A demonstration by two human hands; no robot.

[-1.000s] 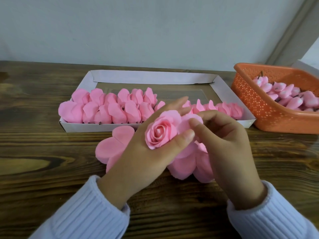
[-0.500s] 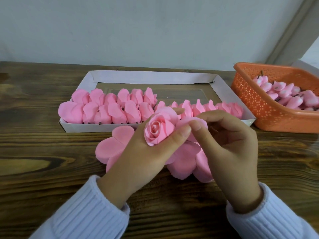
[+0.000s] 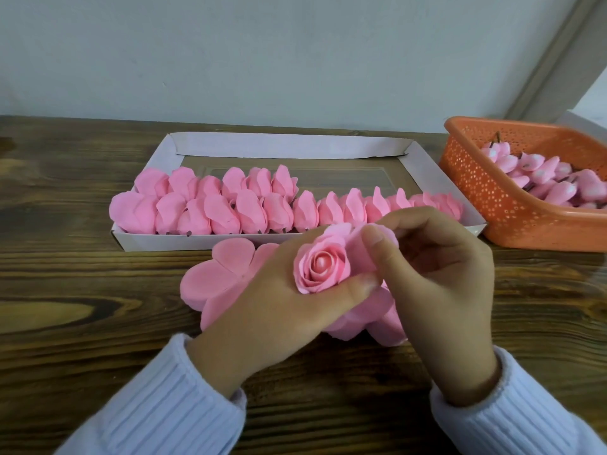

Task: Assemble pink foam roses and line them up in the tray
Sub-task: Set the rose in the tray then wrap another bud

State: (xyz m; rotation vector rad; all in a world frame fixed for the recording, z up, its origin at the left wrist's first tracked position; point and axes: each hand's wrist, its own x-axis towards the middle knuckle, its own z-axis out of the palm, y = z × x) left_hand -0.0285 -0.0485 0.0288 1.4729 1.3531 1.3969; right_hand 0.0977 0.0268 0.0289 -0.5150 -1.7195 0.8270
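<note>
My left hand [image 3: 269,303] grips a pink foam rose [image 3: 320,269] between thumb and fingers, bloom facing up. My right hand [image 3: 443,284] pinches the rose's outer petal [image 3: 364,251] on its right side with thumb and forefinger. Both hands hover over a pile of flat pink foam petal sheets [image 3: 216,277] on the table. Behind them a white cardboard tray [image 3: 289,149] holds several finished roses [image 3: 249,208] lying in rows along its near side.
An orange perforated basket [image 3: 492,205] at the right holds several pink rose buds [image 3: 538,178] with stems. The wooden table [image 3: 65,323] runs to a pale wall at the back. The tray's far half shows bare bottom.
The rose has turned in my left hand so that its centre faces up. My right hand's fingers have shifted along the outer petal, pressing it round the bloom.
</note>
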